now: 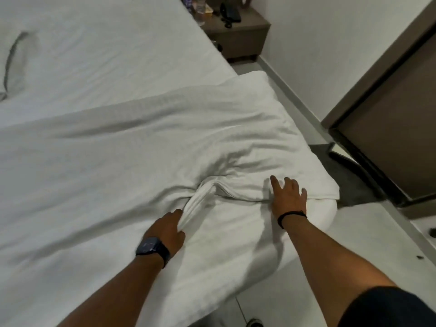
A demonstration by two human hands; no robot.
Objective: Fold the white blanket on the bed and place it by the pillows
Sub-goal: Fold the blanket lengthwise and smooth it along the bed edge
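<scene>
At the near right corner of the bed (99, 57), head view: white blanket (153, 142) lies spread in a broad band across the mattress, long axis running from the left edge of frame to this corner, its hem nearest the person. Left hand (168, 228), watch on the wrist, pinches a bunched ridge of hem (207, 191), fingers curled into the cloth. Right hand (289, 197), dark band at the wrist, lies flat and spread on the same hem, just beside the corner, holding nothing. Both hands sit on the near edge, apart from each other; the bulk of the blanket stretches away and to the left of them. Judgement: only the left hand has a grip, so a fold would likely carry the hem away from the body, across the short axis. Pillows not identifiable in frame; nightstand (238, 36) stands beyond the bed, far right
</scene>
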